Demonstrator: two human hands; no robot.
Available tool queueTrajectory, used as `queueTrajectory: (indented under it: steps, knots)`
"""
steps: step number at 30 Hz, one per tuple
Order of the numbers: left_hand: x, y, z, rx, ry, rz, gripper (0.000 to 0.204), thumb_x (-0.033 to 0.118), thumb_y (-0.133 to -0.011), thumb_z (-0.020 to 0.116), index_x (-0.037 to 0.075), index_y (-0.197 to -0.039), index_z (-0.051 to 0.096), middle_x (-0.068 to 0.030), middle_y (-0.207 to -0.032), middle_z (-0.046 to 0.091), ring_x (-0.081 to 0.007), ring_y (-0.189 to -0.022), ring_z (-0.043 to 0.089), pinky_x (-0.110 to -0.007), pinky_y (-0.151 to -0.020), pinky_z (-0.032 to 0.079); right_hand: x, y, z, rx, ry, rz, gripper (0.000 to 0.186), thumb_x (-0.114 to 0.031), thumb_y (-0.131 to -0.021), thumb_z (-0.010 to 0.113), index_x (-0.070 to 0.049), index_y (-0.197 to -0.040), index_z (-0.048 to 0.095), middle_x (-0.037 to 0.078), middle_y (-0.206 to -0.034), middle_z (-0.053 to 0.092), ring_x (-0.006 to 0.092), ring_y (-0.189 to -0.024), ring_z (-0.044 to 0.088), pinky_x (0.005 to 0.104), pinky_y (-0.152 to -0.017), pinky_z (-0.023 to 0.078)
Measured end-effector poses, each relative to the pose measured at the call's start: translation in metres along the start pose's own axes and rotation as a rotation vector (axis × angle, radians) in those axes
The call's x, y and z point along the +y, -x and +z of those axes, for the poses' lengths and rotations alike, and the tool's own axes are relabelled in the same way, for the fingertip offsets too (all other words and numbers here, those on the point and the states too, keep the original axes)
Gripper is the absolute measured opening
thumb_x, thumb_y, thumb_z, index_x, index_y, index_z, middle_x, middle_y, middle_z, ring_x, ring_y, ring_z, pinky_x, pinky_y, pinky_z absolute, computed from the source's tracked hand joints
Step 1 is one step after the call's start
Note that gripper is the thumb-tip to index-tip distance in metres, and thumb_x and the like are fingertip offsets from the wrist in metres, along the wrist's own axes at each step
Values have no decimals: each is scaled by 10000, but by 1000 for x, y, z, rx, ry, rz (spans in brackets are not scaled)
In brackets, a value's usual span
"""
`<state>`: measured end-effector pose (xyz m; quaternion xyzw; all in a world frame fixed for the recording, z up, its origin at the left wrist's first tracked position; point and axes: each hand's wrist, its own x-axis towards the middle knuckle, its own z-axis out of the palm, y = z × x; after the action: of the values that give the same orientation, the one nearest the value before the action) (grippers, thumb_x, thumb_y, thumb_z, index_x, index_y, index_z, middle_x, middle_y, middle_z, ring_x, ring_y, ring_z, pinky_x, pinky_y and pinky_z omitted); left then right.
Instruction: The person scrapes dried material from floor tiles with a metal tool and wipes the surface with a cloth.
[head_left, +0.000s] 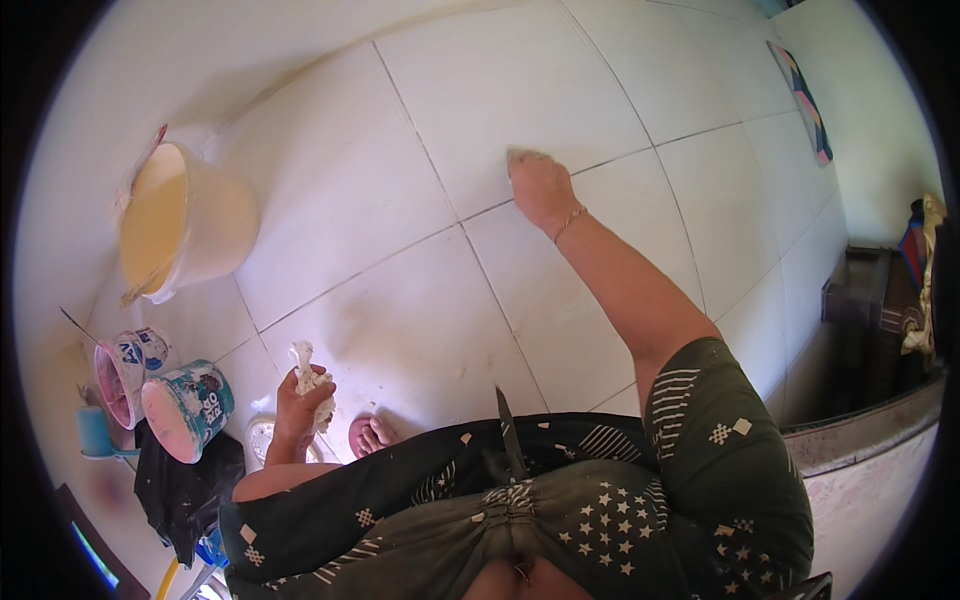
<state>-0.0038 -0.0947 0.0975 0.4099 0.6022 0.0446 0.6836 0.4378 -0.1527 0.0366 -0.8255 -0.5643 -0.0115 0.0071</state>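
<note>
My right hand, with a bracelet at the wrist, reaches out to the white tiled floor, its fingers curled closed at a tile near a grout line. What it holds, if anything, is too small and blurred to name. Low on the left, my left hand grips a crumpled white rag. A bare foot shows beside it, just above my dark patterned clothing.
At left are a cream bucket with yellowish contents, two paint tubs, a blue cup and black plastic. A patterned strip lies by the upper right wall. Dark objects stand at right behind a ledge.
</note>
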Motion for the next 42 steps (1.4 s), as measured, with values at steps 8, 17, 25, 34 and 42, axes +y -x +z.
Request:
queueTrajectory:
  steps: [8,17,25,34,42]
  knots:
    - [-8,0,-14,30,32,-6,276,23,-733,658,57,-959,502,-33,-666,539,-118,-458,514,-246,-376,411,-125,105,4,79,106,-577,265,-109,-725,526,64,-921,564,221,-854,573,305,-780,565,458,-749,450]
    - [-11,26,-24,122,115,7,269,14,-737,651,64,-961,511,-24,-672,541,-103,-461,513,-226,-373,406,-110,19,22,-228,-97,-316,70,-113,-701,559,-61,-720,602,151,-779,607,276,-722,594,472,-628,463]
    - [-34,103,-35,353,155,-48,258,18,-742,645,63,-958,512,-16,-626,528,-102,-425,500,-222,-347,391,-149,33,7,-29,162,-474,304,-134,-714,529,63,-940,579,228,-912,572,314,-818,560,418,-702,459]
    - [-66,172,-25,525,280,-15,254,2,-725,648,43,-943,524,-28,-665,545,-93,-456,504,-217,-375,404,-207,149,11,136,-41,-904,286,-81,-705,513,88,-916,605,329,-928,573,399,-747,591,440,-605,482]
    - [-86,207,-13,634,299,60,260,4,-723,659,32,-951,537,-35,-736,574,-89,-562,540,-213,-480,443,-257,88,5,-41,-160,-1054,301,-76,-687,520,131,-895,587,289,-834,590,346,-787,554,397,-694,462]
